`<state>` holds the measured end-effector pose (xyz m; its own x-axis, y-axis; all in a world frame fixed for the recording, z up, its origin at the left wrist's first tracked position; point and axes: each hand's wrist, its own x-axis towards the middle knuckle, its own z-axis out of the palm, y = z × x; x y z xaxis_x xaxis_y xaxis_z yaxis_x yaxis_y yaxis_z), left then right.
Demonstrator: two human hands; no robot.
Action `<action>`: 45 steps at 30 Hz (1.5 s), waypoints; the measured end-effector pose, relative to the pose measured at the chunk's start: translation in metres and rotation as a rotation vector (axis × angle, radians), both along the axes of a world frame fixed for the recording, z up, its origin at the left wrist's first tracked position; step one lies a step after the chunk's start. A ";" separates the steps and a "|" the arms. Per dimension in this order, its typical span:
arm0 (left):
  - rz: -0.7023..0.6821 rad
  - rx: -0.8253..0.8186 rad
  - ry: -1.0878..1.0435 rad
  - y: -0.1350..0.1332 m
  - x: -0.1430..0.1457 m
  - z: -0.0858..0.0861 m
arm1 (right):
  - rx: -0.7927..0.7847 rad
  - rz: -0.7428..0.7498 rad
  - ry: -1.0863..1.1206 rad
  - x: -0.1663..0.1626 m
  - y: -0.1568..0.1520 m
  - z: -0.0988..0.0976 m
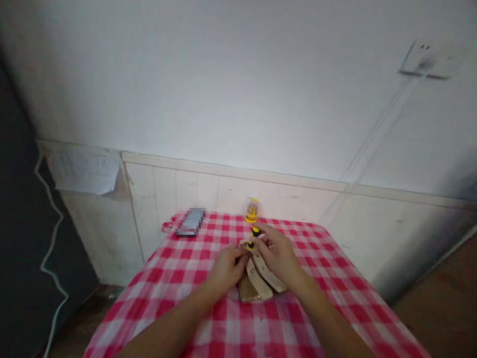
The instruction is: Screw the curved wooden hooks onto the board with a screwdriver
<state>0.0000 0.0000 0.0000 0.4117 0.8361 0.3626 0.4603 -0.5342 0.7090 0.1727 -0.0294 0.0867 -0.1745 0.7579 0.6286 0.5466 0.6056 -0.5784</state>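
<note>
A yellow and black tool [255,232], which looks like a screwdriver, stands upright in the fingers of my right hand [278,250]. Its lower end meets the far end of a beige and brown piece [259,281] lying on the table. Two pale strips with small dark marks run along that piece toward me; its exact kind is unclear. My left hand [228,268] is closed, thumb and fingers pinching the far left edge of the piece close to the tool's lower end. The fingers hide part of both things.
A clear container with yellow base and cap [252,211] stands at the table's back edge. A blurred-out phone-like device [191,222] rests at the back left. The red-and-white checked tablecloth [179,278] reaches the wall [238,99]. A white cable [52,263] hangs at left.
</note>
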 end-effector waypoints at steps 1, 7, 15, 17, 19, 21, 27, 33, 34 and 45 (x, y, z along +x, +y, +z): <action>-0.001 -0.001 -0.001 0.000 0.000 0.000 | 0.002 -0.004 -0.003 0.001 0.001 0.000; 0.009 0.007 -0.038 -0.002 0.000 0.004 | -0.010 -0.041 0.006 0.000 0.001 0.001; 0.011 0.019 -0.073 -0.003 0.001 0.007 | -0.049 -0.072 0.016 -0.003 -0.002 0.006; 0.007 0.021 -0.074 -0.003 0.001 0.007 | -0.049 -0.081 0.013 -0.003 -0.004 0.008; 0.008 0.023 -0.073 -0.003 0.001 0.006 | -0.044 -0.091 0.005 -0.003 -0.005 0.010; 0.013 0.024 -0.072 -0.003 0.001 0.005 | -0.042 -0.097 -0.001 -0.004 -0.006 0.011; 0.012 0.024 -0.081 -0.004 0.001 0.005 | -0.063 -0.096 0.009 -0.004 -0.006 0.011; 0.019 0.026 -0.089 -0.004 0.002 0.006 | -0.110 -0.071 0.043 -0.004 -0.005 0.010; 0.019 0.025 -0.092 -0.004 0.001 0.006 | -0.108 -0.065 0.049 -0.004 -0.005 0.009; 0.006 0.008 -0.097 -0.003 0.001 0.005 | 0.009 0.011 0.072 -0.003 -0.002 0.003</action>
<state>0.0013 -0.0026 0.0052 0.3695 0.8352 0.4073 0.3930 -0.5377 0.7460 0.1694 -0.0313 0.0897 -0.1368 0.7508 0.6462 0.4972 0.6163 -0.6107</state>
